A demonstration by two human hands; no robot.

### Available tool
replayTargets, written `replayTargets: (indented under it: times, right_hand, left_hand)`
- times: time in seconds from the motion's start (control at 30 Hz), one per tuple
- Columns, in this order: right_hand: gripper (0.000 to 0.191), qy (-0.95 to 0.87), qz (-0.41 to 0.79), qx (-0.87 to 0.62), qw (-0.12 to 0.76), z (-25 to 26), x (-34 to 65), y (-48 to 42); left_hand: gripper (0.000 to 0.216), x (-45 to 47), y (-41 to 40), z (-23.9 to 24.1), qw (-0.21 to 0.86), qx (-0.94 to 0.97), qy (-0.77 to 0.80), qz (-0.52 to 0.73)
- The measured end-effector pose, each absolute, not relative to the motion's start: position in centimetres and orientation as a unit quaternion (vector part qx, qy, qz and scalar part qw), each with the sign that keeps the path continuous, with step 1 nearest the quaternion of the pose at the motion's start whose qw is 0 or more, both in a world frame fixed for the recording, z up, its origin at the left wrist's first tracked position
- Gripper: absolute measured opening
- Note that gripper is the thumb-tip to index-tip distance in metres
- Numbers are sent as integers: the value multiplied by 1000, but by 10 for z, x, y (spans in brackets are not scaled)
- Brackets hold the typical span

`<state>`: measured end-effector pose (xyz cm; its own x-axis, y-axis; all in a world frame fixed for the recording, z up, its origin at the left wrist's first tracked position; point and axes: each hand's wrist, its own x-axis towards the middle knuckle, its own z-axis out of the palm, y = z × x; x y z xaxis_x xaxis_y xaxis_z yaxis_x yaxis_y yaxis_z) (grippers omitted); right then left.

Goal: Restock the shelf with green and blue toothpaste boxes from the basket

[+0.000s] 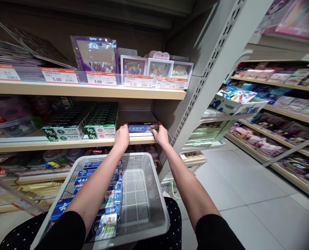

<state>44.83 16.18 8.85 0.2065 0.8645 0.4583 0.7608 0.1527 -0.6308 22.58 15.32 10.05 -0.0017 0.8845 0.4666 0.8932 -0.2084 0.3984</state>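
Note:
Blue toothpaste boxes (pixel 140 127) lie lengthwise at the front of the middle shelf. My left hand (pixel 122 137) is closed at their left end, its fingertips partly hidden. At the right end my right hand (pixel 160 135) grips them, with the thumb against the front face. Just left of my left hand stand stacks of green-and-white toothpaste boxes (pixel 101 131). Below my arms, a grey plastic basket (pixel 159 208) rests on my lap. Blue toothpaste boxes (pixel 106 222) line its left half, partly covered by my left forearm.
A metal shelf upright (pixel 198 93) rises just right of my right hand. Overhead, the wooden shelf edge (pixel 92 91) carries price tags and small framed boxes (pixel 134 66). Plastic tubs (pixel 11 111) stand at the left. Across the tiled aisle (pixel 237 177) is another stocked shelf (pixel 279 139).

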Motion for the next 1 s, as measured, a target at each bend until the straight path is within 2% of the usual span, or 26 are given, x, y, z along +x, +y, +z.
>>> replayTargets:
  times: [0.27, 0.43, 0.53, 0.8, 0.93, 1.0]
  right_hand:
    - [64, -618, 63, -671, 406, 91, 445, 158]
    - [81, -602, 74, -684, 406, 95, 440, 151]
    - [86, -606, 72, -666, 429, 96, 438, 147]
    - [78, -600, 28, -620, 504, 84, 412, 118]
    - [70, -588, -21, -588, 555, 73, 381, 82]
    - [65, -595, -6, -571, 566, 66, 362, 64]
  left_hand:
    - [36, 226, 148, 102, 47, -715, -642, -272]
    - [55, 221, 136, 103, -2, -723, -616, -314]
    - [61, 217, 126, 104, -31, -737, -580, -344]
    - [51, 185, 85, 96, -73, -783, -477, -392]
    - [43, 142, 45, 92, -95, -801, -432, -403]
    - [39, 113, 29, 90, -104, -795, -453, -389]
